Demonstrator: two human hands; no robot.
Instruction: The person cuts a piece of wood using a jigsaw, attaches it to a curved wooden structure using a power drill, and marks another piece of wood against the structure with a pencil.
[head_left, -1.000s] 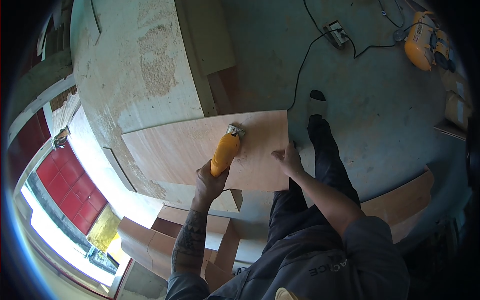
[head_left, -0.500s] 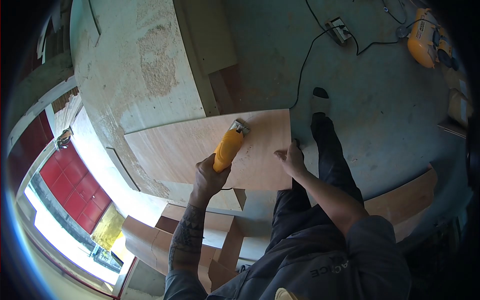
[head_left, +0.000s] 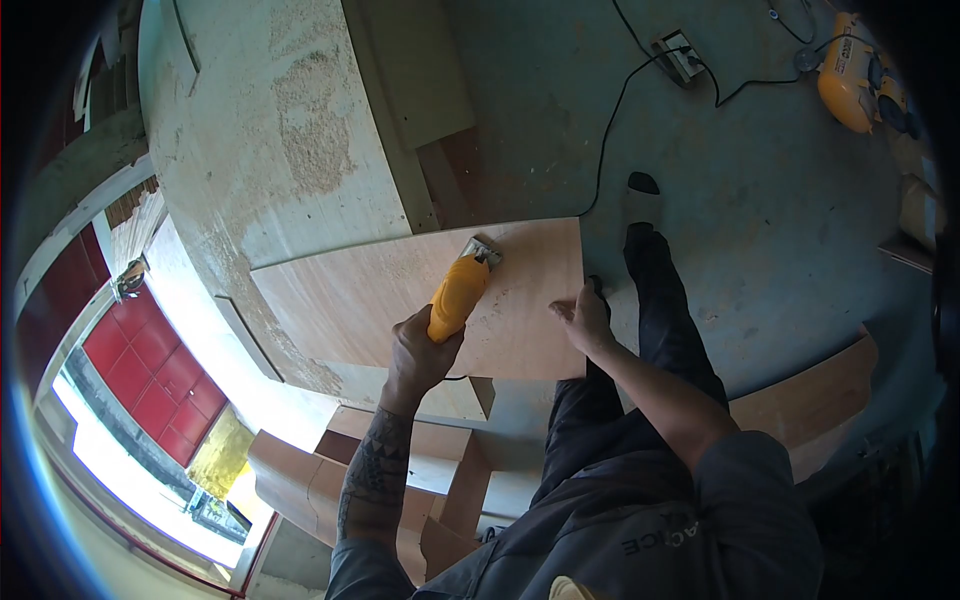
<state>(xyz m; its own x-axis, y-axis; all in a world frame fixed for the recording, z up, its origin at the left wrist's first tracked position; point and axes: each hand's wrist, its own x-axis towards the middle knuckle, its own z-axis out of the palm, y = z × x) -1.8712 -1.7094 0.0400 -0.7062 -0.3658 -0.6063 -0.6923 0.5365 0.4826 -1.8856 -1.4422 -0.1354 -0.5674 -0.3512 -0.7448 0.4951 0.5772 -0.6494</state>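
A yellow jigsaw [head_left: 459, 292] rests with its metal base on a thin plywood board [head_left: 375, 315]. My left hand [head_left: 421, 350] is wrapped around the jigsaw's rear end. Its blade is too small to make out. At the board's right edge, my right hand [head_left: 588, 318] grips the wood with the thumb on the top face; the other fingers are partly hidden. The board lies on a larger worn worktop [head_left: 230, 150] and overhangs it towards my legs.
Beneath the board's near side stand open plywood box pieces [head_left: 455, 445]. A curved plywood piece [head_left: 815, 400] lies at the right. On the floor are a power strip [head_left: 679, 57] with black cords and a yellow air-compressor-like machine [head_left: 848, 85].
The view has shifted very slightly. Both hands, the jigsaw and the board keep nearly the same positions.
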